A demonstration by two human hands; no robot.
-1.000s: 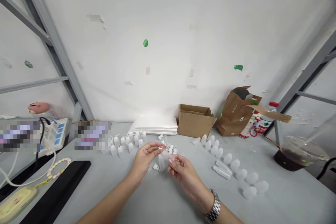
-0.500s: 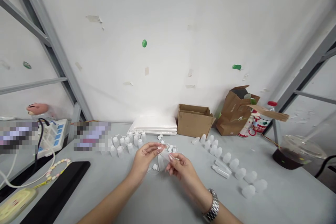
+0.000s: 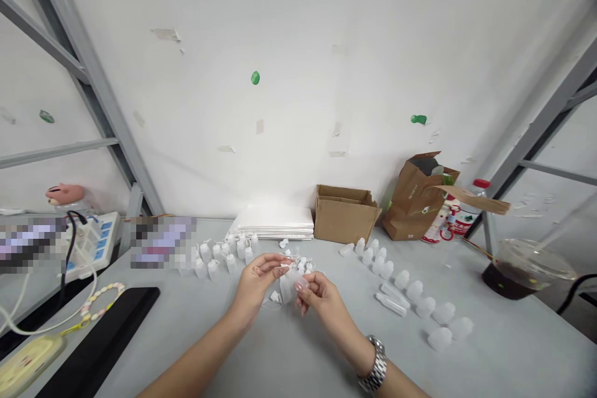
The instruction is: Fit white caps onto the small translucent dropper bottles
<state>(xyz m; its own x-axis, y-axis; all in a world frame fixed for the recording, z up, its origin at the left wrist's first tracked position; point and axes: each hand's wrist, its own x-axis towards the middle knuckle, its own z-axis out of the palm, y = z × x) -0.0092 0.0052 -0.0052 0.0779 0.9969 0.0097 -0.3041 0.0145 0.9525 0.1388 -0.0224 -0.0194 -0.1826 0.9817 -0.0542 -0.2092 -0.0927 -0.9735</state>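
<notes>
Over the middle of the table, my right hand [image 3: 321,296] is closed round a small translucent plastic bottle [image 3: 295,277], which tilts up toward the left. My left hand [image 3: 259,281] pinches at the upper end of that bottle; whatever small piece sits between its fingertips is too hidden to name. Just behind the hands lies a loose pile of small white caps [image 3: 304,263]. One more white cap [image 3: 275,296] rests on the table under my hands. Several capped bottles [image 3: 213,270] stand to the left, and several uncapped bottles [image 3: 415,290] form a slanting line on the right.
A stack of white sheets [image 3: 275,224], a cardboard box [image 3: 347,217] and a brown paper bag [image 3: 413,202] stand along the wall. Far right is a drink cup [image 3: 522,268]. A black bar [image 3: 102,336], a beaded loop [image 3: 88,306] and a power strip [image 3: 100,242] lie left.
My right hand has shifted slightly, and the bottle in it shows more plainly between the hands. The left hand keeps its pinch in nearly the same place.
</notes>
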